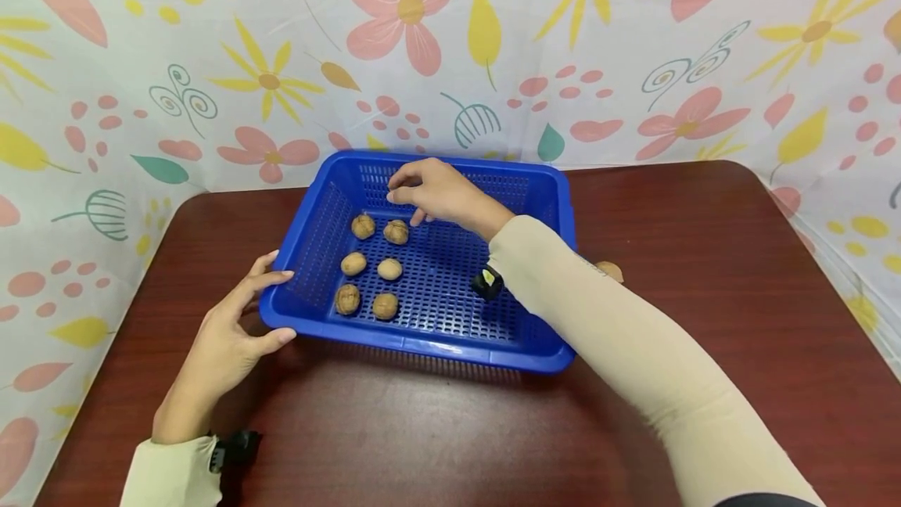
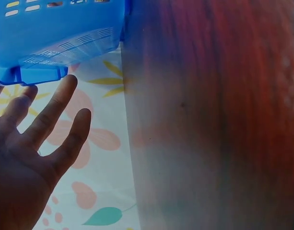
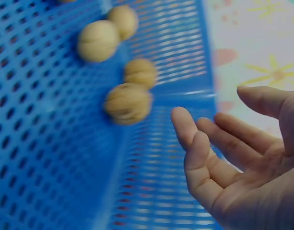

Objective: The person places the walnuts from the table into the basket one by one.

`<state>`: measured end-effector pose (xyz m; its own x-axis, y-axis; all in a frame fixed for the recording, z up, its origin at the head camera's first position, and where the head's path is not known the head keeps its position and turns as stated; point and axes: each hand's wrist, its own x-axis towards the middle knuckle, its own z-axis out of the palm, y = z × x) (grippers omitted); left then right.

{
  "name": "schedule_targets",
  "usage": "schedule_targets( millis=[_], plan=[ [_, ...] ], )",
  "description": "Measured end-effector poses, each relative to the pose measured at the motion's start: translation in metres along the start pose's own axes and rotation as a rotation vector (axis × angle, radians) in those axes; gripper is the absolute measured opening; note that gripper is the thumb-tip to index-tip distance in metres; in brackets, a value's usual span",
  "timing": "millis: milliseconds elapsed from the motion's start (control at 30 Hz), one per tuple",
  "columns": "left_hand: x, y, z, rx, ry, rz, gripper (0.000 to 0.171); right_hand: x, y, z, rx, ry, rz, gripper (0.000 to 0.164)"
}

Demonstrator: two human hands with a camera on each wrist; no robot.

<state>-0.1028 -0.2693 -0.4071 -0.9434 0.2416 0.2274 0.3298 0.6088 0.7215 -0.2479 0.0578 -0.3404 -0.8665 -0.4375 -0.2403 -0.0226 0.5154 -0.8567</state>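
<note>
Touching the rim at the near-left corner, the left hand [image 1: 227, 337] is seen in the head view with thumb and fingers spread across the corner of the blue rectangular perforated plastic basket [image 1: 450, 349]. To its right, inside the basket, six round tan hard-shelled walnuts [image 1: 389, 269] are laid out in three pairs. The right hand [image 1: 439, 190] is held over the far part, fingers loosely bent, nothing gripped; the closest pair lies below it, toward the left hand. Outside the basket, beyond the right-hand side, a rounded brown object [image 1: 609, 271] is partly hidden by the long beige sleeve [image 1: 598, 311]; can't be identified for sure.

Left wrist: fingers fanned wide, a fingertip at the rim, dark red wooden table [image 2: 209, 120] beside the hand. Corner looks only lightly steadied; if the rim were bumped by the right sleeve, the basket could be slid or tipped.

Right wrist: hand empty, thumb well apart from the fingers, four walnuts visible near the fingertips. Likeliest fault: pairs rolled apart, caused by a brushing fingertip or a jolted basket. Brown object could also be knocked away by the sleeve.
</note>
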Motion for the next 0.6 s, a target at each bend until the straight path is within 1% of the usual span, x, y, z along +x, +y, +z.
schedule_targets(
  millis=[133,267,467,600],
  plan=[
    [0.000,-0.001,0.000,-0.007,0.002,0.006,0.069,-0.018,-0.007,-0.013,-0.007,0.010,-0.043,0.036],
    [0.000,-0.001,0.000,-0.007,0.006,0.009,0.069,-0.041,-0.006,-0.030,0.010,0.041,-0.084,0.033],
    [0.001,0.000,0.000,-0.015,0.002,0.008,0.070,-0.085,0.006,-0.060,0.074,0.137,-0.139,0.032],
    [0.001,-0.001,0.000,-0.020,0.004,0.004,0.070,-0.119,0.019,-0.078,0.143,0.217,-0.150,0.032]
  ],
)
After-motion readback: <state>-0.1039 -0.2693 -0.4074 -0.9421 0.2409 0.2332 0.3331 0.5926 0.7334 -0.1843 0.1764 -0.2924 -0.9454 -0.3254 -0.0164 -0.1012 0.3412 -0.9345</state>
